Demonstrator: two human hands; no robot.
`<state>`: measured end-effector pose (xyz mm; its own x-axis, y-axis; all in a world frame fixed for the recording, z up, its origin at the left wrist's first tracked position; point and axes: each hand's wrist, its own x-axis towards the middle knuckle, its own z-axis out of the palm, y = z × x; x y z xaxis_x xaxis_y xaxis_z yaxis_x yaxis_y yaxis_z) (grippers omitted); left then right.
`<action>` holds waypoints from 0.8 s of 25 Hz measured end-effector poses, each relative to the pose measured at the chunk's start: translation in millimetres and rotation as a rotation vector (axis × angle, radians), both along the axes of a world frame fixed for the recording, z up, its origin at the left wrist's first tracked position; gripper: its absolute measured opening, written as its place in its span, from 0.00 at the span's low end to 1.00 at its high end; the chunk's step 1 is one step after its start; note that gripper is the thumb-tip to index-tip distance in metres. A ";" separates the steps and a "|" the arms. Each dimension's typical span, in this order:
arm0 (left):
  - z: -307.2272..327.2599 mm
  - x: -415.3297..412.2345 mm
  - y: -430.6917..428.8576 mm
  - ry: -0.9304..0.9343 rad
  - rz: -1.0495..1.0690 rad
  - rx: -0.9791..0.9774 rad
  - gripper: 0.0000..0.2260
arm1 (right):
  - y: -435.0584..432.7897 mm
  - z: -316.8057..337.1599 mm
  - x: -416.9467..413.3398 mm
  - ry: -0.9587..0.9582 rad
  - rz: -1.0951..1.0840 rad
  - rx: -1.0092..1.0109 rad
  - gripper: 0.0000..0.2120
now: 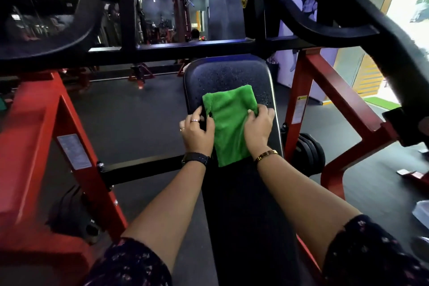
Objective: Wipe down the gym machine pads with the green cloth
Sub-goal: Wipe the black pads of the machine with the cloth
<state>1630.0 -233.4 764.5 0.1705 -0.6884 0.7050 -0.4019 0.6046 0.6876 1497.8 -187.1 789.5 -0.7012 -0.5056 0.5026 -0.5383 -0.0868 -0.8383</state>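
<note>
A long black bench pad (232,76) runs away from me down the middle of the view, its far end speckled with droplets. The green cloth (228,121) lies spread flat across the pad. My left hand (197,131) pinches the cloth's left edge with curled fingers. At the cloth's right edge, my right hand (258,126) grips a bunched fold. Both hands rest on the pad, one on each side of the cloth.
Red frame legs (34,123) flank the bench on both sides, joined by a black crossbar (185,50) beyond the pad. Curved black lever arms (348,18) hang overhead. Weight plates (310,148) sit low right. Dark rubber floor (130,118) lies to the left.
</note>
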 end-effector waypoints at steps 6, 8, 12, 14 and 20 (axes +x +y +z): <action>2.4 -7.7 -23.7 -0.038 0.060 -0.129 0.18 | -23.3 -11.2 6.3 0.419 -0.240 0.068 0.16; 3.5 -5.5 -21.7 -0.012 0.053 -0.096 0.19 | -22.3 -25.0 16.3 0.569 -0.208 0.061 0.18; 24.4 7.8 -38.9 -0.014 -0.034 -0.132 0.22 | -15.3 -37.0 34.8 0.630 -0.101 0.293 0.41; 34.3 9.3 -53.6 0.048 -0.205 -0.119 0.24 | -18.4 -30.8 28.7 0.666 -0.089 0.370 0.41; 32.5 5.0 -63.0 0.089 -0.315 -0.124 0.24 | -35.6 -2.7 31.1 0.629 -0.062 0.345 0.34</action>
<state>1634.9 -296.5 797.0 0.0279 -0.6268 0.7787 -0.1247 0.7707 0.6249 1528.9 -222.6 786.8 -0.3644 -0.6767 0.6397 -0.9234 0.1734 -0.3425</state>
